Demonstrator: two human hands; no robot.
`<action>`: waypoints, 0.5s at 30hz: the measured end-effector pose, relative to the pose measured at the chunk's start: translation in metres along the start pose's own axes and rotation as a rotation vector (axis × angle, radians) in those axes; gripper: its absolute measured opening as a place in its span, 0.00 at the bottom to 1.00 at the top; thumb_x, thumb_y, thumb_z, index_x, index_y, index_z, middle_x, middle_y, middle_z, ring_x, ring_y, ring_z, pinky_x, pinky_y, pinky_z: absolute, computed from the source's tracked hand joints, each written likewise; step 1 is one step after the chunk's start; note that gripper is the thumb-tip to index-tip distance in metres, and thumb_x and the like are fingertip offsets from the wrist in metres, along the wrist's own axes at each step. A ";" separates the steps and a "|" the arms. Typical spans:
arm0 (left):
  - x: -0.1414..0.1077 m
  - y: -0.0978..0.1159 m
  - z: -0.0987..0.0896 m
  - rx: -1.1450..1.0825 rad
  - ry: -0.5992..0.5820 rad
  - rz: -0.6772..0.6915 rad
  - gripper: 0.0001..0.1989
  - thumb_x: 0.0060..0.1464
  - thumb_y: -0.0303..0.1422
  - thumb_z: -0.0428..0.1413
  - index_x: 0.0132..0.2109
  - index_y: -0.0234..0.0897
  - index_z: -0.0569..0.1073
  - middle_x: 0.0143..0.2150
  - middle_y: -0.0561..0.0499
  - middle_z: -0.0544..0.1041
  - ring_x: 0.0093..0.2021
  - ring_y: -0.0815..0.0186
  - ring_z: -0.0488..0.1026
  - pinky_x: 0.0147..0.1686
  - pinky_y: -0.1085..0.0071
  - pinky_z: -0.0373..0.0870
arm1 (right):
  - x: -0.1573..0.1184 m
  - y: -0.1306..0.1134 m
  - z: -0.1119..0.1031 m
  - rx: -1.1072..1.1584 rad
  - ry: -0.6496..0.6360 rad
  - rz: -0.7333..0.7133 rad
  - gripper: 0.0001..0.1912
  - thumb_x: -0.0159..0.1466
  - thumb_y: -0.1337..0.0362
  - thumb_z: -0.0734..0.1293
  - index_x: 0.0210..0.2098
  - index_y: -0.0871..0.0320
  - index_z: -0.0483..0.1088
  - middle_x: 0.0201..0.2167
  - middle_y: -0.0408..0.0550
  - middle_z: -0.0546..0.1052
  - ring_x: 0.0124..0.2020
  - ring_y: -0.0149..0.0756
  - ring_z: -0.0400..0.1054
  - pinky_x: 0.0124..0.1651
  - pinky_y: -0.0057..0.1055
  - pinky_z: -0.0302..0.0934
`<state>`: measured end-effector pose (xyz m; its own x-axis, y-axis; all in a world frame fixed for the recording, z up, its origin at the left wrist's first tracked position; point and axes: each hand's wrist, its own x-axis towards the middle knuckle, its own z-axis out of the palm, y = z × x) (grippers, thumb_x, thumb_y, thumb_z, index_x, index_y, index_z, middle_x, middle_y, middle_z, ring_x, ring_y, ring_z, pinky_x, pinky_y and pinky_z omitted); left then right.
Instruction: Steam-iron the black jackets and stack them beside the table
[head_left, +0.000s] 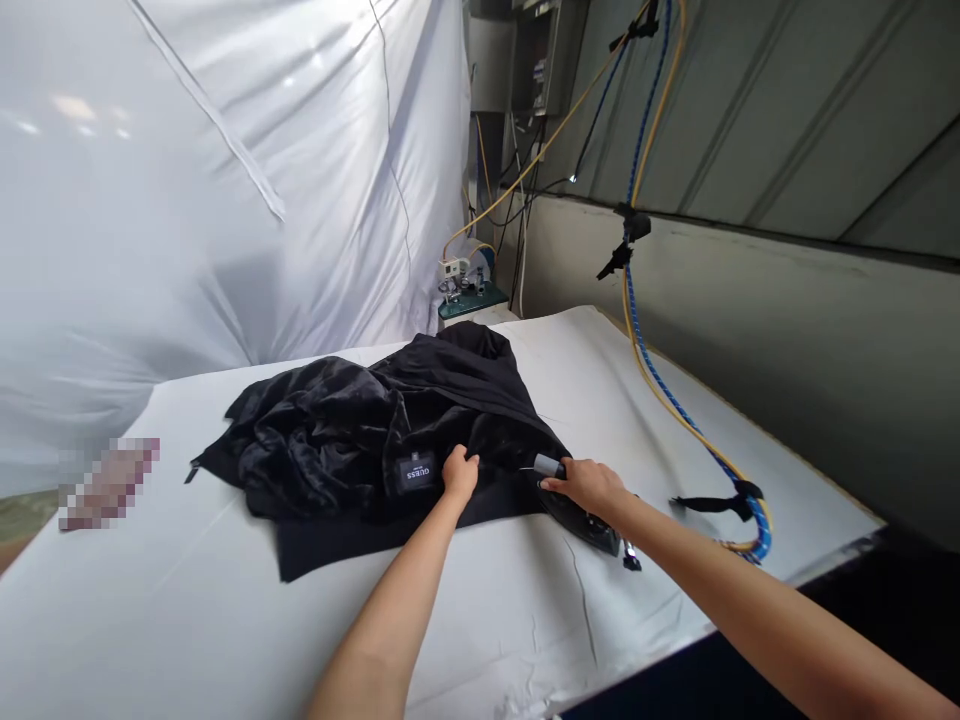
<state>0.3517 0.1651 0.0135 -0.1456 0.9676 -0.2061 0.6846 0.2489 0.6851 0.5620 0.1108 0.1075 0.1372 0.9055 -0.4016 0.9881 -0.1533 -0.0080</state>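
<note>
A black jacket (322, 400) with a shiny, plush-looking lining lies spread and rumpled on the white-covered table (480, 620). Its GUESS label (416, 471) faces up, just left of my left hand (460, 475). That hand is closed on the jacket's cloth near its lower middle part. My right hand (589, 487) wraps round the handle of an iron (581, 522), whose dark body sits at the jacket's right edge. The iron's grey front part points left toward the cloth. My fingers and palm partly hide the handle.
A blue and yellow hose and cable (636, 330) hangs down at the right and curves onto the table. White sheeting (225, 180) covers the left and back. Behind the table stands a small machine (459, 285) with a green top. A blurred patch (112, 485) lies at the left edge.
</note>
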 end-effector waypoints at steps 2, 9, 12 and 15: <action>-0.002 -0.002 0.001 -0.047 0.021 0.008 0.06 0.52 0.33 0.50 0.34 0.36 0.69 0.32 0.51 0.75 0.35 0.68 0.71 0.33 0.75 0.62 | 0.005 0.005 -0.002 0.013 0.000 0.026 0.29 0.53 0.38 0.57 0.39 0.53 0.69 0.37 0.53 0.75 0.40 0.48 0.69 0.36 0.36 0.60; -0.005 0.003 -0.004 -0.150 0.031 0.025 0.05 0.51 0.32 0.52 0.30 0.36 0.68 0.27 0.54 0.72 0.30 0.70 0.69 0.29 0.77 0.60 | 0.011 0.027 -0.006 0.023 -0.001 0.073 0.28 0.52 0.39 0.58 0.38 0.54 0.70 0.37 0.53 0.75 0.41 0.47 0.69 0.36 0.36 0.60; -0.008 0.006 -0.005 -0.161 0.040 0.032 0.04 0.50 0.31 0.53 0.29 0.36 0.68 0.27 0.54 0.72 0.29 0.70 0.69 0.29 0.77 0.59 | 0.009 0.031 -0.007 0.042 0.000 0.088 0.29 0.52 0.38 0.57 0.38 0.54 0.70 0.38 0.54 0.75 0.41 0.48 0.68 0.37 0.36 0.59; -0.011 0.006 -0.008 -0.133 0.033 0.046 0.03 0.49 0.30 0.53 0.29 0.36 0.68 0.28 0.53 0.72 0.30 0.69 0.69 0.30 0.76 0.59 | 0.009 0.042 -0.009 0.076 0.011 0.108 0.29 0.52 0.38 0.57 0.37 0.54 0.70 0.39 0.53 0.75 0.42 0.48 0.68 0.37 0.37 0.60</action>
<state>0.3513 0.1559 0.0257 -0.1416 0.9784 -0.1507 0.5907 0.2057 0.7803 0.6056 0.1155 0.1117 0.2433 0.8865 -0.3937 0.9597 -0.2788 -0.0346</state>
